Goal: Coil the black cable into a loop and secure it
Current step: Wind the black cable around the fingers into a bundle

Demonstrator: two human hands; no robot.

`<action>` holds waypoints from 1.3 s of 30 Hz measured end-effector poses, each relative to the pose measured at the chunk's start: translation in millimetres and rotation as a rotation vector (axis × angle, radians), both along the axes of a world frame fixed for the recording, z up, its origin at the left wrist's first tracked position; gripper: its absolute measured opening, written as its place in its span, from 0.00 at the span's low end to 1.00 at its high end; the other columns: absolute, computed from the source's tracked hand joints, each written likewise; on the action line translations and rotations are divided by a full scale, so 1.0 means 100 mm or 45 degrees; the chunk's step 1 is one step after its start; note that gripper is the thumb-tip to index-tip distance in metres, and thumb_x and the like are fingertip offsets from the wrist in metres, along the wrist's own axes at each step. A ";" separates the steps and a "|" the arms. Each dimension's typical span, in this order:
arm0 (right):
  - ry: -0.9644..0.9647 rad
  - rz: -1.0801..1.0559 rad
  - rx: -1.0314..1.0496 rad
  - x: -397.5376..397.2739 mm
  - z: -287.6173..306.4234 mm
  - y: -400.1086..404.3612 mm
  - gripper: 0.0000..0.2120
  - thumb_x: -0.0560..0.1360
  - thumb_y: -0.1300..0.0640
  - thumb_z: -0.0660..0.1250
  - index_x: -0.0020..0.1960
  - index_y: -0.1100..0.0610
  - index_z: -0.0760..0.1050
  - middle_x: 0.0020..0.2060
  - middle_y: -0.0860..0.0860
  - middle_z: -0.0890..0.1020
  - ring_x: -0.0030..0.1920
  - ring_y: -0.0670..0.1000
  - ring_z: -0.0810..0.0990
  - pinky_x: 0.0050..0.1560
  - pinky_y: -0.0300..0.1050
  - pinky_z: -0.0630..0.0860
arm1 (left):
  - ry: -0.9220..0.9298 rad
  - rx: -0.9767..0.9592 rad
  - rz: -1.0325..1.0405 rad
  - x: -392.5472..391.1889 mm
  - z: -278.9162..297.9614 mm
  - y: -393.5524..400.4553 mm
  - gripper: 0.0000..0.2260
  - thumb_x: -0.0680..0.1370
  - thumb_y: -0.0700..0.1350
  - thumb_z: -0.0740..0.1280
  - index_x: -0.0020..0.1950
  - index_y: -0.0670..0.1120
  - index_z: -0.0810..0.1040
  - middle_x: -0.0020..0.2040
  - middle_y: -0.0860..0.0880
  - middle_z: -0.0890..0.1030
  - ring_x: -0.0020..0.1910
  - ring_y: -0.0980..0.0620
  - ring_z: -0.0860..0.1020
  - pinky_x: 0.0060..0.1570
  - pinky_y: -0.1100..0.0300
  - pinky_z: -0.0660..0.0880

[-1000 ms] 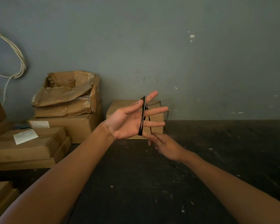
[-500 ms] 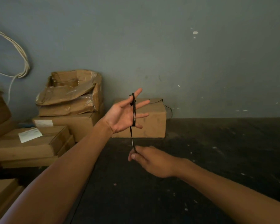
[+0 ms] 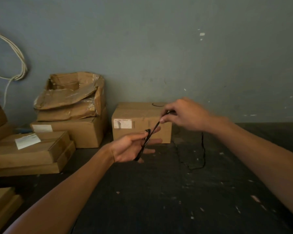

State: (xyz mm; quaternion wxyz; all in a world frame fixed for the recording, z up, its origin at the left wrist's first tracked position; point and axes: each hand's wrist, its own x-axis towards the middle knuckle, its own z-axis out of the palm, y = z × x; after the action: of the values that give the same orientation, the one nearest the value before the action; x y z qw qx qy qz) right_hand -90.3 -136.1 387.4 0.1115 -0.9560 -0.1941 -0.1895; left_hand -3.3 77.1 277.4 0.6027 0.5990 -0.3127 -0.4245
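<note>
A person's left hand (image 3: 130, 147) is held out palm up over a dark floor (image 3: 159, 200), its fingers straight, with the wound turns of a black cable (image 3: 146, 141) lying across them in a narrow bundle; the grip there is released, the fingers merely carrying the coil. The right hand (image 3: 181, 115), raised above and to the right, pinches a taut strand of the same cable between thumb and forefinger, the line running down at a slant to the bundle. More of the cable hangs below the right wrist and trails in a loop on the floor to the right. Behind the hands, a sealed cardboard box (image 3: 140, 122) with a white label stands against the grey wall (image 3: 159, 48). To the left sit stacked cardboard boxes (image 3: 68, 119), one torn open, and white cords (image 3: 15, 53) hang on the wall.
</note>
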 end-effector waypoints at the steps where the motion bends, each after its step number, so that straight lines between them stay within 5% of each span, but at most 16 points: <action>1: -0.005 -0.009 -0.001 0.03 0.03 -0.04 0.09 0.75 0.49 0.69 0.51 0.51 0.82 0.41 0.47 0.84 0.34 0.41 0.74 0.34 0.42 0.66 | -0.011 0.011 -0.037 -0.03 0.01 -0.01 0.24 0.76 0.59 0.65 0.72 0.65 0.67 0.74 0.53 0.71 0.75 0.41 0.63 0.69 0.25 0.44; 6: -0.009 0.018 0.081 0.11 0.06 -0.16 0.08 0.75 0.50 0.69 0.51 0.50 0.83 0.46 0.46 0.85 0.40 0.41 0.77 0.40 0.41 0.71 | -0.040 0.028 -0.113 -0.18 0.09 -0.03 0.22 0.79 0.58 0.60 0.74 0.65 0.66 0.75 0.52 0.69 0.76 0.41 0.61 0.69 0.25 0.44; 10: 0.018 0.048 0.134 0.12 0.04 -0.17 0.08 0.74 0.49 0.70 0.51 0.51 0.83 0.47 0.46 0.85 0.47 0.46 0.81 0.51 0.49 0.77 | -0.081 0.076 -0.163 -0.24 0.13 -0.03 0.22 0.79 0.59 0.59 0.74 0.66 0.64 0.77 0.51 0.66 0.76 0.39 0.59 0.68 0.24 0.46; 17: -0.003 0.113 0.197 0.15 -0.02 -0.17 0.09 0.75 0.50 0.70 0.51 0.52 0.83 0.44 0.45 0.84 0.43 0.44 0.80 0.45 0.46 0.75 | -0.134 0.192 -0.138 -0.21 0.17 0.02 0.19 0.81 0.58 0.56 0.73 0.67 0.65 0.77 0.52 0.66 0.77 0.37 0.56 0.66 0.22 0.46; 24: 0.133 0.129 0.410 0.33 -0.29 -0.30 0.08 0.77 0.54 0.67 0.51 0.55 0.82 0.44 0.52 0.85 0.46 0.54 0.82 0.51 0.56 0.78 | -0.077 0.025 -0.327 -0.27 0.32 0.01 0.21 0.83 0.54 0.53 0.77 0.62 0.60 0.77 0.47 0.65 0.75 0.39 0.63 0.68 0.24 0.50; 28: 0.259 0.206 0.681 0.38 -0.65 -0.27 0.10 0.79 0.53 0.62 0.49 0.53 0.81 0.42 0.43 0.83 0.45 0.40 0.81 0.46 0.37 0.75 | -0.052 -0.070 -0.365 -0.31 0.48 -0.04 0.24 0.82 0.56 0.57 0.78 0.60 0.59 0.78 0.45 0.64 0.75 0.38 0.64 0.67 0.24 0.50; 31: 0.352 0.294 0.860 0.37 -1.03 -0.14 0.13 0.81 0.54 0.60 0.56 0.60 0.79 0.48 0.49 0.83 0.46 0.41 0.81 0.43 0.34 0.77 | -0.045 -0.151 -0.348 -0.32 0.59 -0.07 0.23 0.81 0.55 0.56 0.78 0.60 0.60 0.77 0.44 0.65 0.74 0.37 0.64 0.66 0.22 0.49; 33: 0.368 0.315 0.869 0.35 -1.26 -0.01 0.11 0.82 0.58 0.59 0.58 0.57 0.78 0.45 0.43 0.82 0.41 0.37 0.79 0.38 0.30 0.74 | -0.005 -0.217 -0.371 -0.32 0.66 -0.08 0.23 0.82 0.54 0.54 0.78 0.60 0.59 0.78 0.43 0.64 0.75 0.34 0.62 0.65 0.24 0.56; 36: 0.423 0.236 0.904 0.28 -1.51 0.22 0.12 0.82 0.46 0.56 0.50 0.45 0.78 0.29 0.40 0.76 0.28 0.40 0.71 0.29 0.36 0.68 | 0.086 -0.329 -0.389 -0.29 0.75 -0.08 0.24 0.82 0.53 0.53 0.78 0.59 0.57 0.79 0.41 0.61 0.75 0.31 0.60 0.62 0.29 0.65; 39: 0.504 0.292 0.871 0.21 -1.64 0.41 0.12 0.82 0.44 0.54 0.52 0.40 0.76 0.28 0.37 0.75 0.29 0.40 0.71 0.30 0.38 0.69 | 0.071 -0.360 -0.263 -0.23 0.79 -0.09 0.23 0.81 0.54 0.53 0.78 0.60 0.59 0.78 0.42 0.63 0.74 0.32 0.63 0.61 0.26 0.64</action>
State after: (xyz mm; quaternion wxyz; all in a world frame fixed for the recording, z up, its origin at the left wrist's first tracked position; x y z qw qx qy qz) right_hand -69.3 -95.2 223.8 0.4786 -0.8539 -0.2001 -0.0419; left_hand -26.3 68.2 356.7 0.6427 0.4607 -0.4123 -0.4524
